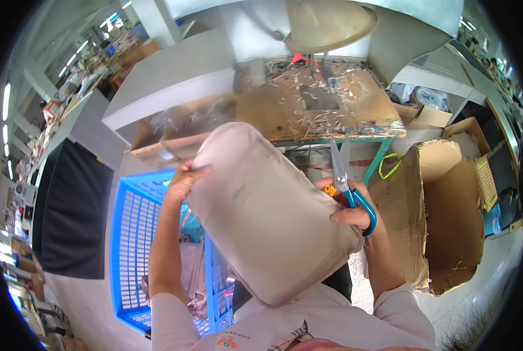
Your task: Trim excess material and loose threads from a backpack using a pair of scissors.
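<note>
A large beige, fabric-covered padded piece (261, 205) with rounded corners is held up at a slant in front of my body. My left hand (183, 180) grips its upper left edge, thumb lying on the front face. Along its right edge is my right hand (355, 217), which holds a pair of scissors (364, 212) by teal handles. The scissor blades point away from me and stand slightly apart. A small orange-yellow part (329, 190) shows beside my right fingers; what it belongs to is unclear. My right thumb rests by the padded piece's edge.
Scraps litter a worn brown worktable (261, 111) ahead. On the left is a blue plastic crate (134, 245) with beige fabric pieces inside, near a black panel (74, 210). An open cardboard box (416, 216) stands at the right, with a lime-green loop (390, 167) next to it.
</note>
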### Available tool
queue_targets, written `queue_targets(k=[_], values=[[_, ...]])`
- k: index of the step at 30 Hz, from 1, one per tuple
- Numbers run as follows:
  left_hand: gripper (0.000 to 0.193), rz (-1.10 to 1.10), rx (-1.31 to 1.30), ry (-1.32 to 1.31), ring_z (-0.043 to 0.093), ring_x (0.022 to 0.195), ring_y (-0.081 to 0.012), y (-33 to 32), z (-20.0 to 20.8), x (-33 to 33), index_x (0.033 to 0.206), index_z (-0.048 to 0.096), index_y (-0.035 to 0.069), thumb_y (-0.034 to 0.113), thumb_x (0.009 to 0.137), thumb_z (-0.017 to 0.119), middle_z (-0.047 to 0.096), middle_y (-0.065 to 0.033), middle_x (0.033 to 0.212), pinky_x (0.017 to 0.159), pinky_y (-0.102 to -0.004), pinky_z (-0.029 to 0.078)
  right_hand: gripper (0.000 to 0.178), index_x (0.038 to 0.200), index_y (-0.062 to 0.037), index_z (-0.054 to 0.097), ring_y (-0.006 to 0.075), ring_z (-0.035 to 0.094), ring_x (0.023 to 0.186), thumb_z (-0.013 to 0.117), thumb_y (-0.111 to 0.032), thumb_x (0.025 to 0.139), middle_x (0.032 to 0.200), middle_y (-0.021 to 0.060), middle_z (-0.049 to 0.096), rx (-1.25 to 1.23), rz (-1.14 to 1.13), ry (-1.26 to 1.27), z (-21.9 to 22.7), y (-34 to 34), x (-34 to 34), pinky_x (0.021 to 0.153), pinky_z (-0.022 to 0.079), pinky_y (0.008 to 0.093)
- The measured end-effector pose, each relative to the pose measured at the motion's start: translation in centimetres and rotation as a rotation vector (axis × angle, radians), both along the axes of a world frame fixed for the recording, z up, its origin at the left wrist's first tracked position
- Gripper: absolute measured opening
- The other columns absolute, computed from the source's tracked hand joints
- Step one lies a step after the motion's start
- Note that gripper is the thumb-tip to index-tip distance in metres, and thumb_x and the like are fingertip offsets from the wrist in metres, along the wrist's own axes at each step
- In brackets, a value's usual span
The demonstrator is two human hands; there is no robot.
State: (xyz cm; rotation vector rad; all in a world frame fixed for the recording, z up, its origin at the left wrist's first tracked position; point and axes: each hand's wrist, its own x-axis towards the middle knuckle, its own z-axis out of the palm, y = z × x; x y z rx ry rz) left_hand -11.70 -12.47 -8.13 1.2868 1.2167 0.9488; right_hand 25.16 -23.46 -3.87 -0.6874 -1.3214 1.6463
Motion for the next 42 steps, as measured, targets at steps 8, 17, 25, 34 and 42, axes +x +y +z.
queue_targets(k=[8,17,25,34,42], values=[[0.025,0.034,0.206,0.151,0.056,0.062,-0.0087,4.7,6.9,4.4,0.084,0.064,0.001,0.018,0.068,0.073,0.063,-0.003,0.072,0.059,-0.0238,0.045,0.058,0.112,-0.0017,0.052,0.0111,0.051,0.069,0.057,-0.002,0.054,0.077,0.0041,0.056,-0.117,-0.365,-0.015,-0.9,3.6,4.1,0.068,0.04,0.0215],[0.033,-0.015,0.139,0.288,0.056,0.063,-0.0147,10.1,10.4,9.4,0.086,0.061,-0.006,0.015,0.064,0.074,0.062,-0.009,0.075,0.061,-0.0252,0.045,0.057,0.109,0.0005,0.053,0.0142,0.052,0.068,0.055,-0.001,0.052,0.079,0.0055,0.056,-0.157,-0.447,0.105,-1.4,6.4,6.6,0.067,0.041,0.0236],[0.035,-0.027,0.137,0.307,0.056,0.063,-0.0163,12.4,10.6,11.5,0.086,0.06,-0.008,0.014,0.064,0.074,0.061,-0.0111,0.074,0.06,-0.0267,0.045,0.054,0.108,0.0023,0.052,0.0165,0.054,0.078,0.054,0.0,0.053,0.092,0.0093,0.057,-0.172,-0.471,0.192,-1.5,8.2,7.7,0.073,0.042,0.0242],[0.033,-0.021,0.158,0.327,0.055,0.061,-0.016,13.8,10.4,12.2,0.084,0.061,-0.007,0.014,0.063,0.074,0.061,-0.0104,0.072,0.059,-0.0271,0.044,0.053,0.106,0.0012,0.053,0.0161,0.053,0.078,0.054,0.002,0.053,0.092,0.0092,0.056,-0.166,-0.485,0.182,-1.8,9.0,8.5,0.075,0.041,0.0231],[0.035,-0.06,0.056,0.292,0.056,0.067,-0.0162,13.0,10.1,12.7,0.088,0.061,-0.007,0.013,0.063,0.074,0.061,-0.0101,0.076,0.062,-0.0264,0.044,0.058,0.111,0.0025,0.048,0.0206,0.054,0.086,0.05,0.003,0.053,0.099,0.0144,0.055,-0.26,-0.433,0.295,-1.8,7.5,8.4,0.081,0.041,0.0273]])
